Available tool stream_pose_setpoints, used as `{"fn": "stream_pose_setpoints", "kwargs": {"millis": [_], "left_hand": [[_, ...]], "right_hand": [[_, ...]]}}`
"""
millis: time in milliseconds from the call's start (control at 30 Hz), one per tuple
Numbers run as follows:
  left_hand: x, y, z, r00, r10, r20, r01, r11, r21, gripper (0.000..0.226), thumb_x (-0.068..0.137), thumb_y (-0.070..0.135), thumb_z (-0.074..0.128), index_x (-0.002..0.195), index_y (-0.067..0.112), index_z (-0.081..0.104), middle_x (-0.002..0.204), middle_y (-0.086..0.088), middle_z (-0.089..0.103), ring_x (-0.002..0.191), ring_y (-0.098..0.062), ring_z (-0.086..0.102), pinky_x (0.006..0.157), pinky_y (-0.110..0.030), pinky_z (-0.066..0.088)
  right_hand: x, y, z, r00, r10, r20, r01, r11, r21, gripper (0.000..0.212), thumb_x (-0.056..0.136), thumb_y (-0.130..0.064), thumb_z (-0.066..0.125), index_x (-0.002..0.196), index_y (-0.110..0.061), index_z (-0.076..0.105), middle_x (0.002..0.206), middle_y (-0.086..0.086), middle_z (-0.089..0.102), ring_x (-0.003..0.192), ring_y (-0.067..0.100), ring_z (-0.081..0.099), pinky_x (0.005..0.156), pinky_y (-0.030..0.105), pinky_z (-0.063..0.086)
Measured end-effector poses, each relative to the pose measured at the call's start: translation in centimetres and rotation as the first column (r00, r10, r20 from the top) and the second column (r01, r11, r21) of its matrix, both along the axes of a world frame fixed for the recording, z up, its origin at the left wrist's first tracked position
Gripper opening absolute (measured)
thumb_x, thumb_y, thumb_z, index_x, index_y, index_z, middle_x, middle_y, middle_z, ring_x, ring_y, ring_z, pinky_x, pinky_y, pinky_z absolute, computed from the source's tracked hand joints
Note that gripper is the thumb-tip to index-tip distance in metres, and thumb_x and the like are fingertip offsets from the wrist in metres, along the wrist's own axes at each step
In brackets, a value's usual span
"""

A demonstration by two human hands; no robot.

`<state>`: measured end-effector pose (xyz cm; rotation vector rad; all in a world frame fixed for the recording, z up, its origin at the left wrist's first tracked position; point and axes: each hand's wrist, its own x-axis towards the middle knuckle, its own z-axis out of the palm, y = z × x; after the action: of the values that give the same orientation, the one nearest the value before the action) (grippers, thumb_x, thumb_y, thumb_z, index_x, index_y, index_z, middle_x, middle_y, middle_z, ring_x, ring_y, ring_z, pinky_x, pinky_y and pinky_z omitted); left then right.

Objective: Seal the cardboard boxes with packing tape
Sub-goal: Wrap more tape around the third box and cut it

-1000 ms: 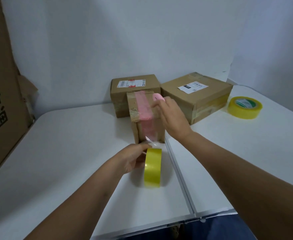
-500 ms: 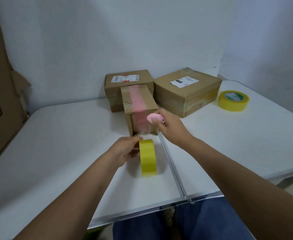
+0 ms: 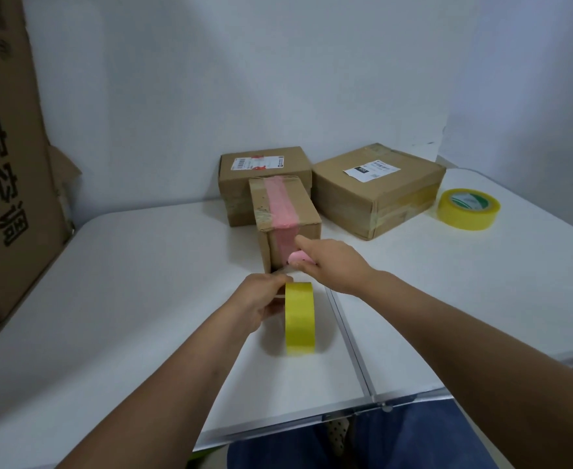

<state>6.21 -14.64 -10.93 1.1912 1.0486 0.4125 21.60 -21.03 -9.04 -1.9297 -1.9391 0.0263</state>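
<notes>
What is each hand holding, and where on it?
The left hand holds the upright yellow tape roll at its top edge. The right hand grips a small pink cutter, mostly hidden.

Yellow tape roll (image 3: 299, 318), pink-striped brown box (image 3: 287, 220), pink cutter (image 3: 298, 257).

Soft, even, bright light; faint shadows; wide-angle bending at edges.

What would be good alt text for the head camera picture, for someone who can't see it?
A person's left hand holds a yellow tape roll upright on a white table, while the right hand holds a small pink cutter at the front of a small cardboard box with pink tape. Two larger boxes and a second tape roll sit behind.
</notes>
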Motion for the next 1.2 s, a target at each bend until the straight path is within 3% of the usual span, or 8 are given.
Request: {"fn": "stream_pose_setpoints", "kwargs": {"millis": [267, 500, 567, 633, 700, 833, 933, 1200], "left_hand": [[0.1, 0.2, -0.1, 1.0, -0.011, -0.01, 0.011, 1.0, 0.009, 0.026, 0.09, 0.01, 0.064, 0.112, -0.003, 0.066, 0.09, -0.013, 0.068, 0.078, -0.022, 0.065, 0.077, -0.032, 0.057], [-0.2, 1.0, -0.3, 1.0, -0.014, -0.007, 0.014, 1.0, -0.014, 0.006, 0.089, 0.009, 0.067, 0.083, 0.009, 0.065, 0.065, -0.002, 0.067, 0.062, -0.015, 0.064, 0.064, -0.027, 0.057], [-0.2, 1.2, -0.5, 1.0, -0.025, 0.0, 0.025, 0.999, -0.02, 0.008, 0.089, 0.011, 0.068, 0.094, 0.005, 0.068, 0.072, -0.005, 0.069, 0.066, -0.016, 0.065, 0.067, -0.028, 0.058], [0.0, 1.2, -0.5, 0.999, -0.05, 0.001, 0.05, 0.998, -0.023, 0.023, 0.087, 0.013, 0.07, 0.106, 0.001, 0.069, 0.082, -0.008, 0.07, 0.074, -0.019, 0.066, 0.081, -0.033, 0.056], [0.0, 1.1, -0.4, 0.997, -0.082, -0.002, 0.082, 0.997, -0.012, 0.026, 0.084, 0.015, 0.074, 0.106, 0.001, 0.07, 0.083, -0.008, 0.072, 0.075, -0.018, 0.067, 0.081, -0.033, 0.055], [-0.8, 1.6, -0.5, 0.992, -0.1, -0.075, 0.104, 0.993, 0.05, 0.006, 0.087, 0.01, 0.07, 0.083, 0.008, 0.066, 0.065, -0.003, 0.067, 0.053, -0.01, 0.064, 0.059, -0.022, 0.055], [-2.6, 2.9, -0.9, 0.992, -0.004, -0.129, 0.013, 0.998, 0.064, 0.015, 0.091, 0.002, 0.062, 0.076, 0.004, 0.059, 0.052, -0.006, 0.06, 0.039, -0.011, 0.056, 0.043, -0.018, 0.049], [-7.7, 7.0, -1.7, 0.969, 0.212, -0.125, -0.222, 0.972, -0.079, 0.011, 0.092, -0.002, 0.061, 0.089, -0.012, 0.065, 0.075, -0.023, 0.071, 0.048, -0.017, 0.067, 0.051, -0.023, 0.058]], "right_hand": [[0.8, 0.1, -0.4, 0.989, 0.062, 0.135, -0.053, 0.996, -0.073, 0.019, 0.1, -0.037, 0.042, 0.09, -0.021, 0.041, 0.078, -0.004, 0.051, 0.069, 0.022, 0.046, 0.051, 0.03, 0.025], [3.6, -1.9, -1.5, 0.978, -0.1, 0.182, 0.133, 0.974, -0.185, 0.014, 0.099, -0.035, 0.04, 0.095, -0.021, 0.042, 0.087, 0.003, 0.058, 0.081, 0.028, 0.057, 0.06, 0.032, 0.036], [4.3, -2.5, -1.8, 0.966, -0.246, 0.081, 0.255, 0.958, -0.129, 0.011, 0.094, -0.033, 0.042, 0.09, -0.023, 0.045, 0.084, 0.002, 0.061, 0.08, 0.03, 0.059, 0.061, 0.033, 0.042], [4.6, -3.1, -2.1, 0.911, -0.379, -0.161, 0.388, 0.922, 0.02, 0.014, 0.09, -0.035, 0.046, 0.086, -0.022, 0.051, 0.076, 0.002, 0.062, 0.072, 0.027, 0.058, 0.062, 0.036, 0.049], [4.4, -3.5, -2.2, 0.805, -0.422, -0.418, 0.514, 0.848, 0.133, 0.017, 0.089, -0.034, 0.048, 0.084, -0.02, 0.055, 0.069, 0.002, 0.06, 0.067, 0.023, 0.058, 0.061, 0.038, 0.049], [3.2, -3.1, -1.2, 0.67, -0.352, -0.654, 0.605, 0.769, 0.207, 0.016, 0.093, -0.031, 0.047, 0.093, -0.019, 0.058, 0.079, 0.0, 0.061, 0.075, 0.018, 0.058, 0.063, 0.037, 0.048], [1.3, -1.9, 0.6, 0.621, -0.217, -0.753, 0.609, 0.738, 0.29, 0.008, 0.094, -0.026, 0.048, 0.089, -0.023, 0.054, 0.075, -0.01, 0.057, 0.069, 0.011, 0.053, 0.059, 0.029, 0.042], [-7.1, 0.9, 3.7, 0.803, 0.075, -0.591, 0.315, 0.789, 0.527, 0.014, 0.091, -0.02, 0.052, 0.098, -0.009, 0.059, 0.078, -0.009, 0.055, 0.069, 0.007, 0.047, 0.064, 0.015, 0.04]]}}
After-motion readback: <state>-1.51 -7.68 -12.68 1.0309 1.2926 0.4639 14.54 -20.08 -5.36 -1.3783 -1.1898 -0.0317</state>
